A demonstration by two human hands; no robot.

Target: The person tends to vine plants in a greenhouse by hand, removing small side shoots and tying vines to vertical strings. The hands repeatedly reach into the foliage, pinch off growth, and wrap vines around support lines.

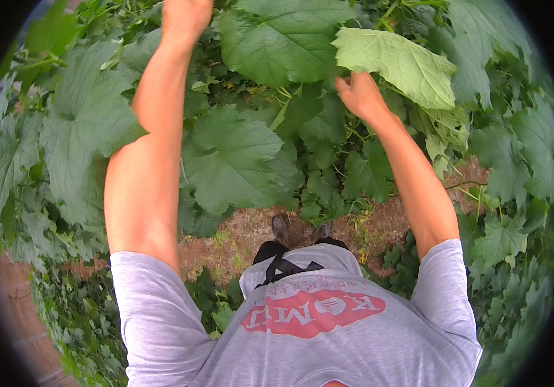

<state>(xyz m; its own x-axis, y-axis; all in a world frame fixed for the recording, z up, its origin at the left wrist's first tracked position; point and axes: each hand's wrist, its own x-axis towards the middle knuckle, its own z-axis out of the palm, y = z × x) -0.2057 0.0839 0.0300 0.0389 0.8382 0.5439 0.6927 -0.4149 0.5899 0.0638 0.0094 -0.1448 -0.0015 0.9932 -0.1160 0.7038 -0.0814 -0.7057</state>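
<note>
Both my bare arms reach forward into dense climbing vines with large lobed green leaves. My left hand [187, 17] is cut off by the top edge of the picture, so its fingers are hidden. My right hand [360, 94] is at the upper middle right, its fingers bent and partly covered by a pale leaf underside [395, 60]; whether it grips anything is not visible. A broad dark green leaf [282, 38] lies between the two hands. Lower down, another wide leaf [231, 157] spreads in front of me, beside thin stems [282, 111].
Brown soil [248, 227] with dry litter runs under my boots [280, 227]. Foliage stands close on both sides, with low plants [83, 314] behind at the left. A paved strip [35, 334] lies at the far left edge.
</note>
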